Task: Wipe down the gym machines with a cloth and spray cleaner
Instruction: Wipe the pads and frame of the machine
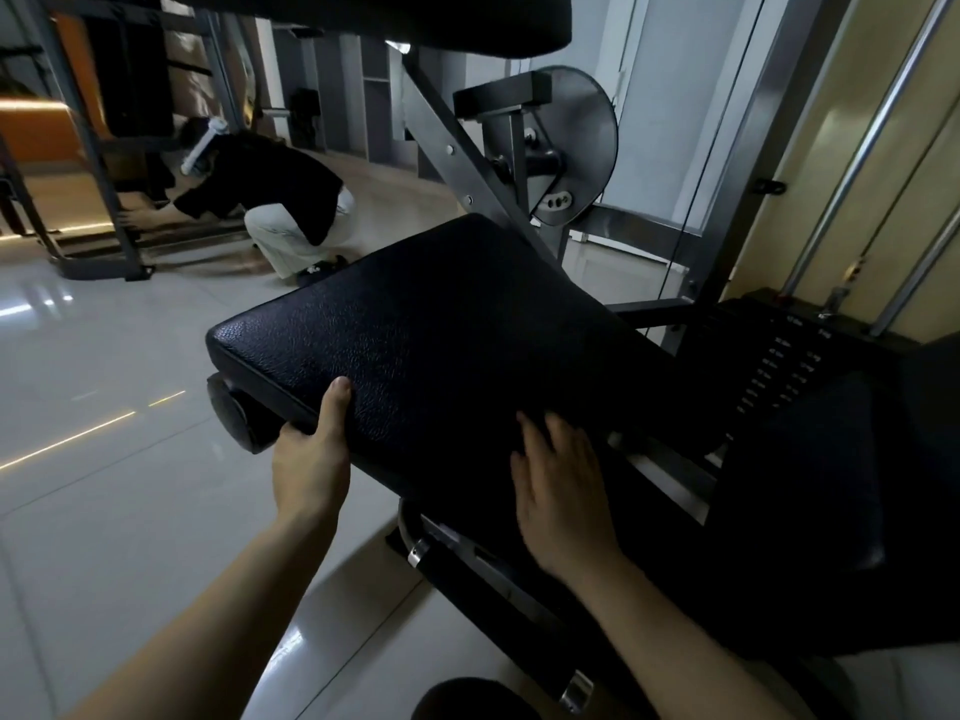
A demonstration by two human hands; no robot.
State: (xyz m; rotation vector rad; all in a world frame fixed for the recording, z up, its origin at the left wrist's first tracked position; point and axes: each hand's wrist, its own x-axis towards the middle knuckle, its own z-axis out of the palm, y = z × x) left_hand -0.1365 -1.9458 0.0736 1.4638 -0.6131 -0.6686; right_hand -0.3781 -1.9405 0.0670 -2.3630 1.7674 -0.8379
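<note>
Black pebbled-vinyl pad [457, 324] gripped at its near edge by left hand [311, 459], right hand [561, 491] flat on top, no cloth visible: fetch one, wipe in overlapping strokes.

Seat pad [441, 330] centre, weight stack [784, 376] right of it, crouching person [270, 200] behind left, both hands on pad's near edge

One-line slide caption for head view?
Left hand grips the edge of the black pad; right hand rests flat on it, no cloth visible.
</note>
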